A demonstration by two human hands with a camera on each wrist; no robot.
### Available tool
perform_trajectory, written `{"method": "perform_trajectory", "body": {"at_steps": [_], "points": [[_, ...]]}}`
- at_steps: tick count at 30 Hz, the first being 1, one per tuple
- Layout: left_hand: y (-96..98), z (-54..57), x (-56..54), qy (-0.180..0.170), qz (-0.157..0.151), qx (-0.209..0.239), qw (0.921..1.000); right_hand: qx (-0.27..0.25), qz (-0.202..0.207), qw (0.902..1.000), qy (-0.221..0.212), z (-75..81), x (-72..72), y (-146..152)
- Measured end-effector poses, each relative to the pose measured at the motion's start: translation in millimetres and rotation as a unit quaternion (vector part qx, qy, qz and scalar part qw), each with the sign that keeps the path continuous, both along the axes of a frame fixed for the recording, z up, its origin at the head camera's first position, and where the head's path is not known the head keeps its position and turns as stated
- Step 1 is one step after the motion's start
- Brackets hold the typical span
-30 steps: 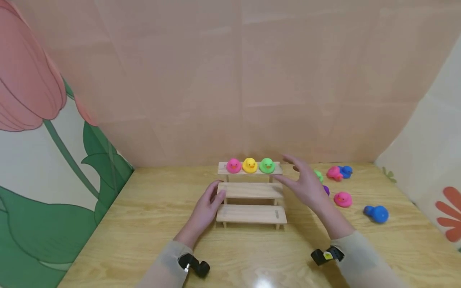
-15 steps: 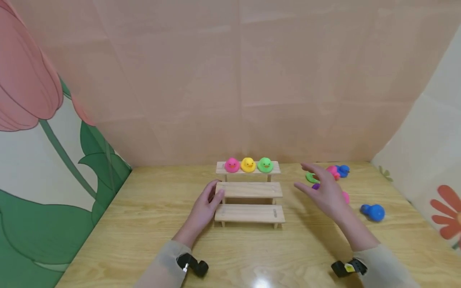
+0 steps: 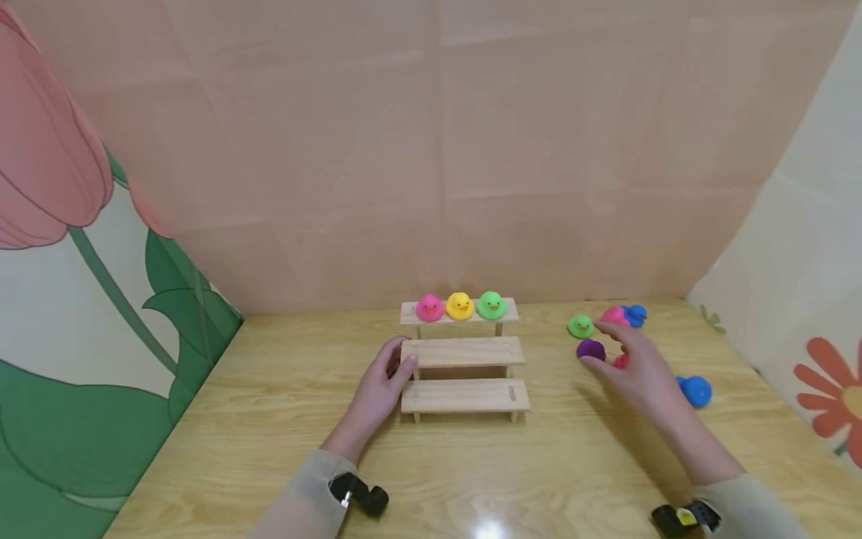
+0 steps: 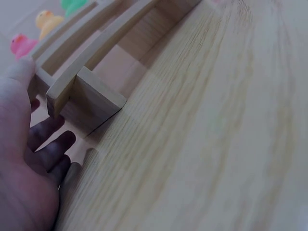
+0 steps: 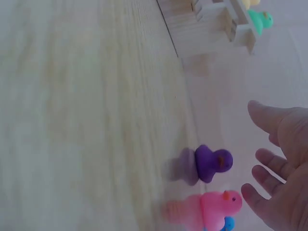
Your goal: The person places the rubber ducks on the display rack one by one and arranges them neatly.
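A stepped wooden stand (image 3: 465,352) with three tiers stands on the table. On its top tier sit a pink duck (image 3: 429,308), a yellow duck (image 3: 460,305) and a green duck (image 3: 491,305). My left hand (image 3: 376,385) holds the left end of the middle tier, thumb in front and fingers partly hidden behind. Out to the right, my right hand (image 3: 636,370) hovers with thumb and fingers apart, nothing between them. Nearest to it is a purple duck (image 3: 590,349), lying tipped over. A pink duck (image 5: 216,207) shows beside the purple one in the right wrist view.
Beyond the right hand are a green duck (image 3: 581,326), a pink duck (image 3: 614,316) and a blue duck (image 3: 634,315). Another blue duck (image 3: 696,391) lies nearer, to the right. A pink backdrop (image 3: 431,150) rises behind the wooden table (image 3: 283,404).
My right hand has moved right, from beside the stand's top tier to over the loose ducks. The left hand stays at the stand. The head view has shifted slightly.
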State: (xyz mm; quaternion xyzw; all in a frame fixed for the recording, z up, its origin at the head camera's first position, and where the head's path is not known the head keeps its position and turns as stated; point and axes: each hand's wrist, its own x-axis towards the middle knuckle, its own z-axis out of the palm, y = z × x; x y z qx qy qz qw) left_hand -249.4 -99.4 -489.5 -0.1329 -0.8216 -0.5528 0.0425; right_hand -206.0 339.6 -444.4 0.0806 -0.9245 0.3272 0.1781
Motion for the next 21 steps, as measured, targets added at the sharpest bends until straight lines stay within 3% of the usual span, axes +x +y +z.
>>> {"method": "perform_trajectory", "body": {"at_steps": [12, 21], "points": [[2.7, 2.1, -0.5, 0.002, -0.007, 0.003, 1.0, 0.0, -0.006, 1.0, -0.005, -8.1, -0.5, 9.4], [0.7, 1.7, 1.2, -0.002, -0.006, 0.014, 0.9999, -0.002, 0.009, 0.9999, 0.014, -10.9, -1.7, 4.5]]}}
